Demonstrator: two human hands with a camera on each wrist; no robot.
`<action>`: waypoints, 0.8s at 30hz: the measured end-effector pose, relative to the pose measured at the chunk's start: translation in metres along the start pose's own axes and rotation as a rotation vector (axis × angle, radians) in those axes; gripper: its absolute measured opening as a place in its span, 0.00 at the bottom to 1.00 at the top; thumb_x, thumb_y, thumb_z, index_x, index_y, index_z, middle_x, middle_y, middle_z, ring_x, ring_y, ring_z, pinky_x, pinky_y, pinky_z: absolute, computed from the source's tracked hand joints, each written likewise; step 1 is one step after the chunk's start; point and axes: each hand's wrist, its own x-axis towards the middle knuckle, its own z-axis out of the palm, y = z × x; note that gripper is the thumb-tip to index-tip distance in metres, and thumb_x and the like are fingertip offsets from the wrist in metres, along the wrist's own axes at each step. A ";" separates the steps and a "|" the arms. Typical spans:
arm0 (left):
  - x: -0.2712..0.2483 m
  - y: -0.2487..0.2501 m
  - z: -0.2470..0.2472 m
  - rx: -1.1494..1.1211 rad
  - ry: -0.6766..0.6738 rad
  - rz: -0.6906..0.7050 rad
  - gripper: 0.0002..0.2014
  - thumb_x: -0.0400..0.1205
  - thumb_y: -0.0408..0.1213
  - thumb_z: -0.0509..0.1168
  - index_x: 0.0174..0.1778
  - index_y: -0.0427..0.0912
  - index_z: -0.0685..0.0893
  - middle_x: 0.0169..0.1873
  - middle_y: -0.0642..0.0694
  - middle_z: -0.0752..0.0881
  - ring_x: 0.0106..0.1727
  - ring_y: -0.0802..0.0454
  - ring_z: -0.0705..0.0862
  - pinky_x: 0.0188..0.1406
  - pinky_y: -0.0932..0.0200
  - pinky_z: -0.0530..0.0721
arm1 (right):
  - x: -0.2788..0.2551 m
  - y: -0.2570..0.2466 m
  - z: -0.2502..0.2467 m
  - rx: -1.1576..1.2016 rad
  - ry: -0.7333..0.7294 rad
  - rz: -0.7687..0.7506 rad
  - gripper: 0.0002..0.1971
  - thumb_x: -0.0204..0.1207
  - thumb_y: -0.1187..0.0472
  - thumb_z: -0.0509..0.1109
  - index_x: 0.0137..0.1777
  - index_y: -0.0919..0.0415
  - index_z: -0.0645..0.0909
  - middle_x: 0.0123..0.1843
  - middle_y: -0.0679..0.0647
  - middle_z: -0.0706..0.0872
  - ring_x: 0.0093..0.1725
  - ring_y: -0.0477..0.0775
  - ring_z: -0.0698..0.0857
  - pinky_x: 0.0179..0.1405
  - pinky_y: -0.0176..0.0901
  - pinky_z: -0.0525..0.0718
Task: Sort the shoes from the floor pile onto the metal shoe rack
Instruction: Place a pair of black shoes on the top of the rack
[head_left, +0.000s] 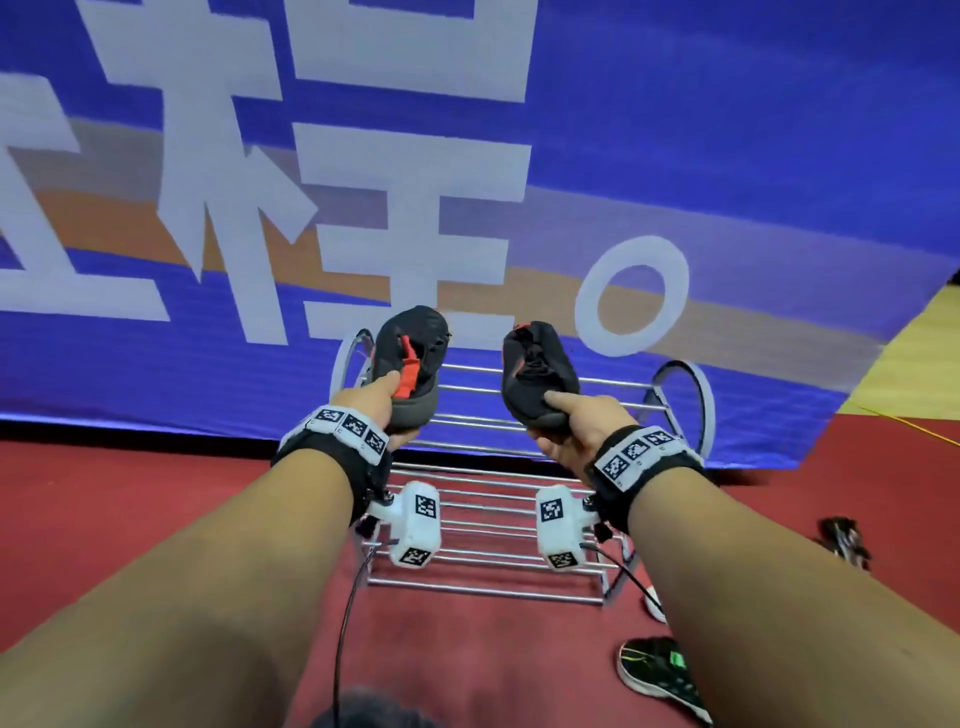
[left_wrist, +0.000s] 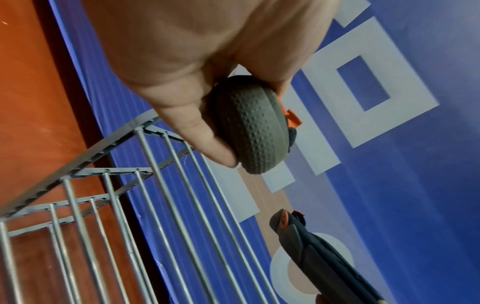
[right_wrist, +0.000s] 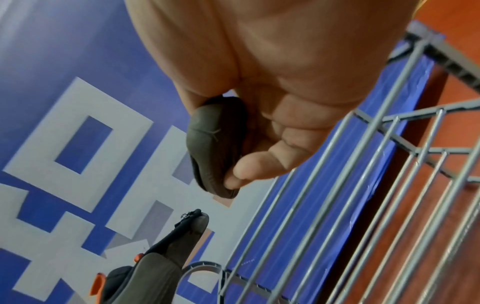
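Item one: left hand (head_left: 382, 405), fingers curled round the heel of a black shoe with red pull tab (head_left: 413, 358), held in the air above the left part of the metal shoe rack (head_left: 498, 525), toe pointing to the far side. Item two: right hand (head_left: 571, 426), gripping the heel of the matching black shoe (head_left: 537, 376), likewise held in the air over the right part of the rack, apart from the first shoe. Item three: the rack itself, on the red floor (head_left: 130, 509) against a blue banner with white characters (head_left: 727, 156); the rails that show carry no shoes. Item four: a black and green sneaker (head_left: 662, 675) on the floor at near right, and a small dark object (head_left: 844, 540) further right, too blurred to identify. The head view alone shows both shoes' uppers and the floor items. The left wrist view adds the dimpled grey sole (left_wrist: 255, 127) at the heel, pinched between thumb and fingers (left_wrist: 207, 133), with the other shoe (left_wrist: 311, 251) seen edge-on below. The right wrist view adds the smooth dark heel (right_wrist: 215, 144) under the curled fingers (right_wrist: 259, 164) and the first shoe's sole (right_wrist: 176, 251).
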 end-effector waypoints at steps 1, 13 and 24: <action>0.012 -0.004 -0.001 -0.004 0.014 -0.013 0.20 0.80 0.42 0.76 0.62 0.34 0.82 0.56 0.31 0.87 0.51 0.31 0.89 0.18 0.45 0.87 | 0.013 0.007 0.005 0.007 -0.005 0.019 0.18 0.85 0.59 0.72 0.69 0.69 0.80 0.41 0.64 0.91 0.33 0.58 0.90 0.17 0.39 0.82; 0.094 -0.044 0.007 0.237 -0.029 -0.040 0.21 0.88 0.49 0.63 0.75 0.45 0.77 0.70 0.38 0.82 0.64 0.34 0.86 0.50 0.38 0.92 | 0.089 0.060 0.054 0.083 -0.137 0.226 0.20 0.78 0.60 0.79 0.63 0.71 0.80 0.55 0.73 0.91 0.37 0.70 0.93 0.31 0.58 0.93; 0.115 -0.064 0.009 0.003 0.010 -0.102 0.07 0.87 0.32 0.64 0.59 0.36 0.81 0.65 0.37 0.86 0.63 0.36 0.87 0.56 0.41 0.90 | 0.098 0.074 0.044 -0.148 -0.166 0.234 0.16 0.88 0.53 0.67 0.59 0.68 0.81 0.31 0.61 0.90 0.23 0.51 0.88 0.21 0.42 0.87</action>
